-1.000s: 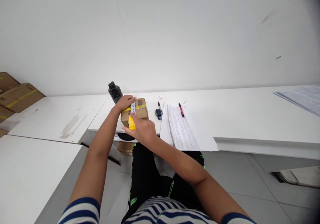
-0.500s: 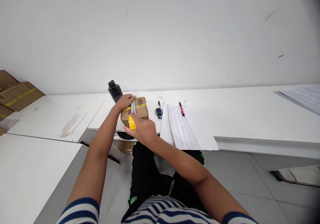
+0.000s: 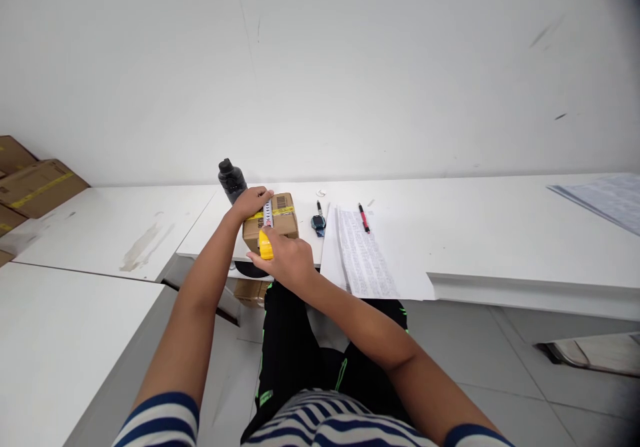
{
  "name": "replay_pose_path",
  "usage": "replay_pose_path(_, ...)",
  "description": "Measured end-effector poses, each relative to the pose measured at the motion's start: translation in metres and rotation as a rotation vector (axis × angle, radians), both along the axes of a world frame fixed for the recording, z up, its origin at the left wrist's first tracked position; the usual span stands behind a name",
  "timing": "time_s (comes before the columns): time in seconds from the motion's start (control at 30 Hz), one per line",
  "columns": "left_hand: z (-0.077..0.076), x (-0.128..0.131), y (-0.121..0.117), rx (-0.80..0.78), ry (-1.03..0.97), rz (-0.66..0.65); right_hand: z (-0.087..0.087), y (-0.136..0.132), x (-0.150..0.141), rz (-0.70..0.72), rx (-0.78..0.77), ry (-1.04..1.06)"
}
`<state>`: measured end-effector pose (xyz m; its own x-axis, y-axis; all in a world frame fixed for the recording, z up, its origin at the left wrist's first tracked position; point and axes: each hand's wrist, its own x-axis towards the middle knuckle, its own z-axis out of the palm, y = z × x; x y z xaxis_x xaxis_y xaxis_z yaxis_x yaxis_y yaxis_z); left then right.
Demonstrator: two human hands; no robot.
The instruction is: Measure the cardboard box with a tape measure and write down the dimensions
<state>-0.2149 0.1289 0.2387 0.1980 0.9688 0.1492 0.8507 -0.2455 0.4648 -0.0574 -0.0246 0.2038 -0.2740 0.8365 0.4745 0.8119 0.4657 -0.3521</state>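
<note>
A small brown cardboard box (image 3: 284,226) with yellow tape and a printed barcode sits at the white desk's front edge. Across its top lies the white blade of a yellow tape measure (image 3: 266,245), stretched from the far edge to the near one. My left hand (image 3: 253,202) is on the box's far left side, with its fingertips pressing the blade's far end at the edge. My right hand (image 3: 290,257) is closed around the yellow case at the near edge, its thumb by the blade. Part of the case is hidden by my fingers.
Behind my left hand stands a dark bottle (image 3: 232,179). Right of the box lie a dark watch (image 3: 318,223), a pen (image 3: 319,206), printed sheets (image 3: 367,260) and a red pen (image 3: 364,219). Cardboard boxes (image 3: 43,186) are stacked far left; more papers (image 3: 605,197) lie far right.
The view has shifted very slightly. Both hands, the box and the tape measure keep the same positions relative to each other.
</note>
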Motion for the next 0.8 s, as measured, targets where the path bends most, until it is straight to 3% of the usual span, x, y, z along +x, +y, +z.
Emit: replay_pose_path(0.8, -0.0006, 0.0032, 0.0001, 0.001, 0.001, 0.018, -0.0041, -0.0015, 0.0015, -0.006, -0.001, -0.042)
